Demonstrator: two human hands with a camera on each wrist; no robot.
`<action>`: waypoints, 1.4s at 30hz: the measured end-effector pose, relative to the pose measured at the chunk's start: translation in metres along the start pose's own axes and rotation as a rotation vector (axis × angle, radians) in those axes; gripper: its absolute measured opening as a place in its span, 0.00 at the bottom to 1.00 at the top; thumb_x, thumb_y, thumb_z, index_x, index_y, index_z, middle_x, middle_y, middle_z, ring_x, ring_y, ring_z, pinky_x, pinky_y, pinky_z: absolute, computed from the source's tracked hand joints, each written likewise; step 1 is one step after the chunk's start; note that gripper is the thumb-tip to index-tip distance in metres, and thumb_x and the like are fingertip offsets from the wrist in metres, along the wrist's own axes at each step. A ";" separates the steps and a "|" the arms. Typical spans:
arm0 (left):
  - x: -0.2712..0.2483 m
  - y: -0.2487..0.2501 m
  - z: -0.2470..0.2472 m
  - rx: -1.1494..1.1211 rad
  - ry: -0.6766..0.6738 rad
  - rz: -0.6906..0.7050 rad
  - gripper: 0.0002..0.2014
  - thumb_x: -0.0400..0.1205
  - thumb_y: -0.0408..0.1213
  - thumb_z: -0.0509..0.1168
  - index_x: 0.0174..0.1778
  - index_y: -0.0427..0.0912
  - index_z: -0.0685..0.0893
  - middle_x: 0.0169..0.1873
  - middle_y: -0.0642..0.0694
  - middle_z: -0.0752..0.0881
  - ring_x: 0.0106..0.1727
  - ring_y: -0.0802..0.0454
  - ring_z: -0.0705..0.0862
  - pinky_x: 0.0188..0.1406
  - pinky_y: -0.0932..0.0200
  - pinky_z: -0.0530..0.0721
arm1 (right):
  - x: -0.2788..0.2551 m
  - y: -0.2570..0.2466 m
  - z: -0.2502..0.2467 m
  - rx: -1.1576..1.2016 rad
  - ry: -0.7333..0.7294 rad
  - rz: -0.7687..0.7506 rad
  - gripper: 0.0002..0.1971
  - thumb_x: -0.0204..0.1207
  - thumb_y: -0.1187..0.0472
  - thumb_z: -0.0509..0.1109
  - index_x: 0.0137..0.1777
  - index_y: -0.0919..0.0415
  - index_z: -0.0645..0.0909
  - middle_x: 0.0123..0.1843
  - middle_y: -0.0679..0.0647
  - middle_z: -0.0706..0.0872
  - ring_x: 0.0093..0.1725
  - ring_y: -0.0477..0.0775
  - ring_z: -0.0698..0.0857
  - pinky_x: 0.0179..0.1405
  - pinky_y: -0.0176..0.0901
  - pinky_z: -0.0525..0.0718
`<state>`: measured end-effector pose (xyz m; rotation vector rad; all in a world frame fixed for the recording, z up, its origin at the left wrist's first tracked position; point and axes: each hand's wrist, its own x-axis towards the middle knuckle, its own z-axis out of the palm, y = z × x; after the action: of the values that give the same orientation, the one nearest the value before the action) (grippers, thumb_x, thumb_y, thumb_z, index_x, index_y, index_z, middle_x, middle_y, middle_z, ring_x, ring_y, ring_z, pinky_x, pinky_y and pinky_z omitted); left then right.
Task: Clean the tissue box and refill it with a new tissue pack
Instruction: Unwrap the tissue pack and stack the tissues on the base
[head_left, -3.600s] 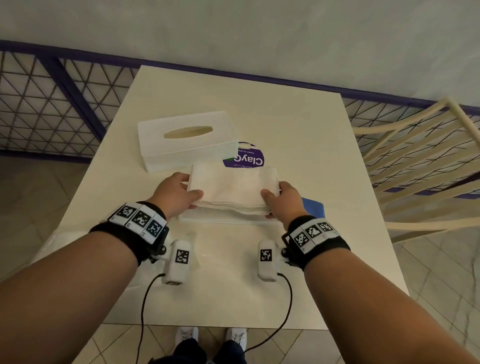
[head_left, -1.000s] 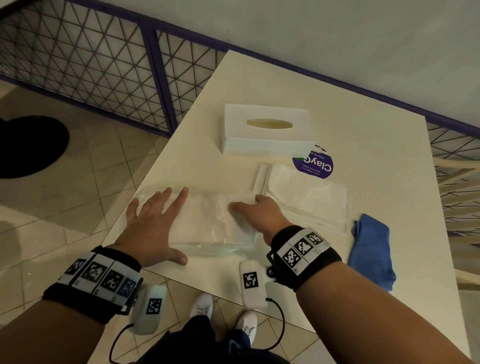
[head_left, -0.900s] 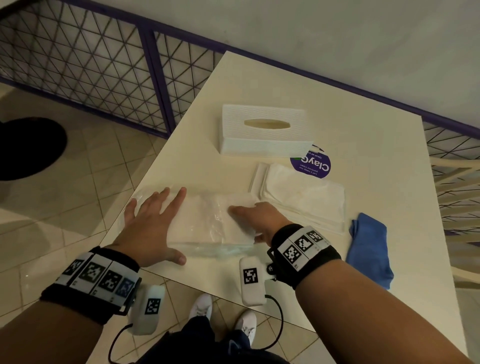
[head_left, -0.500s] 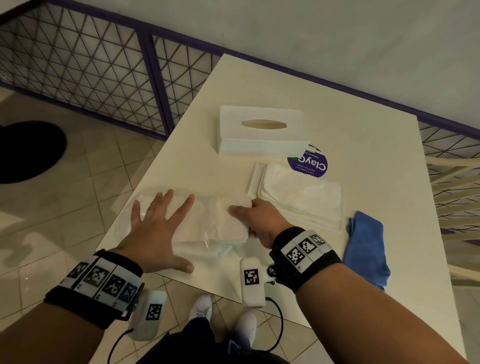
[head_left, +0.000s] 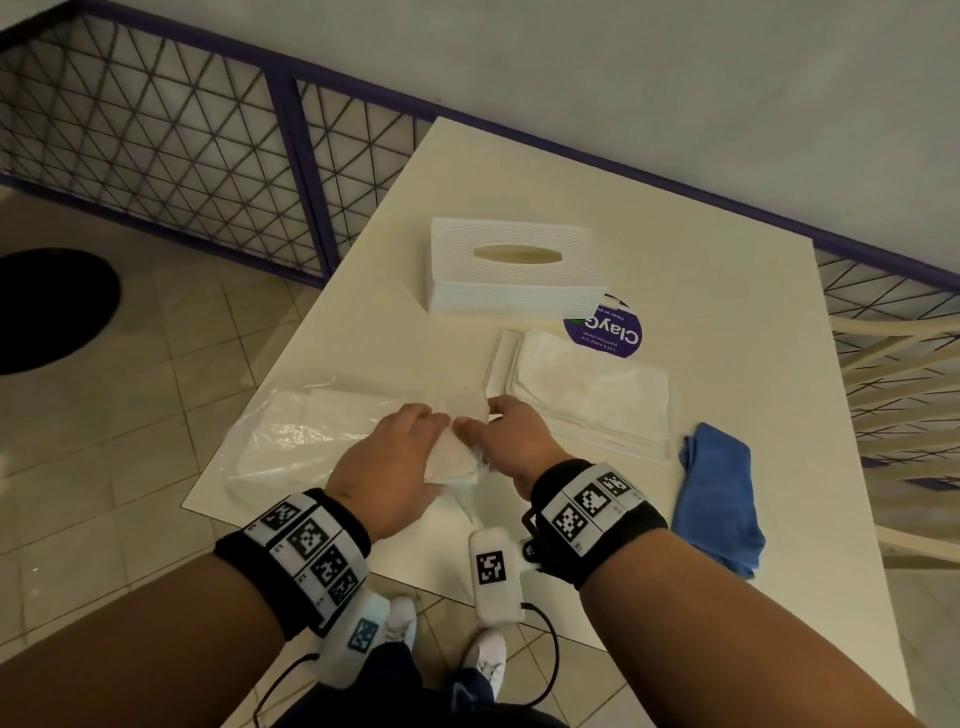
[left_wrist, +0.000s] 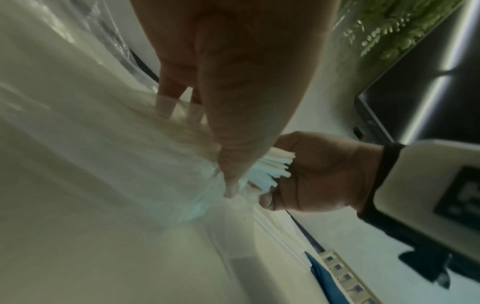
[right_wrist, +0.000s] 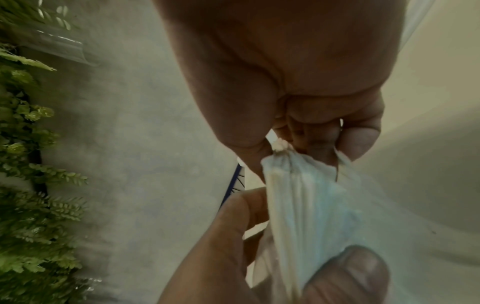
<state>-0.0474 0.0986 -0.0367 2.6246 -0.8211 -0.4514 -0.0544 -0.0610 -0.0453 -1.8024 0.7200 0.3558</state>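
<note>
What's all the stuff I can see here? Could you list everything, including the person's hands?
table: one, cream, under everything.
tissue box: one, white, far middle of the table, slot on top with no tissue showing.
sticker: one, round, purple, on the table just right of the box.
loose tissues: one white stack, right of the hands, lying on a flat white piece.
tissue pack: one, white tissues in clear plastic wrap, near left edge of the table.
cloth: one, blue, crumpled, near right.
railing: purple mesh, beyond the table on the left.
chair: one, cream, far right.
left hand: grips the pack's right end.
right hand: fingers pinch the bunched end of the wrap.
</note>
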 end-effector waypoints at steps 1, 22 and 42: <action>0.001 0.000 -0.001 0.005 -0.013 0.000 0.36 0.77 0.45 0.68 0.80 0.48 0.60 0.77 0.49 0.62 0.74 0.49 0.68 0.67 0.54 0.76 | 0.002 0.001 0.000 0.000 0.013 0.004 0.23 0.71 0.51 0.74 0.62 0.61 0.77 0.53 0.60 0.88 0.44 0.57 0.84 0.40 0.45 0.80; 0.015 -0.013 -0.012 -0.413 0.269 -0.234 0.09 0.79 0.42 0.68 0.52 0.43 0.84 0.43 0.48 0.82 0.42 0.52 0.77 0.36 0.64 0.68 | -0.010 -0.008 -0.012 0.632 -0.186 0.260 0.38 0.76 0.28 0.50 0.39 0.65 0.83 0.22 0.54 0.80 0.16 0.47 0.71 0.16 0.32 0.64; -0.007 -0.025 0.004 -0.280 0.062 -0.020 0.51 0.65 0.59 0.67 0.81 0.62 0.47 0.75 0.53 0.66 0.75 0.53 0.66 0.78 0.42 0.62 | 0.001 -0.018 -0.010 0.548 -0.372 0.404 0.21 0.68 0.41 0.75 0.50 0.58 0.85 0.41 0.56 0.88 0.42 0.57 0.87 0.36 0.48 0.87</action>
<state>-0.0430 0.1210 -0.0491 2.3768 -0.6602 -0.4529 -0.0434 -0.0670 -0.0285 -1.0324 0.8163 0.6688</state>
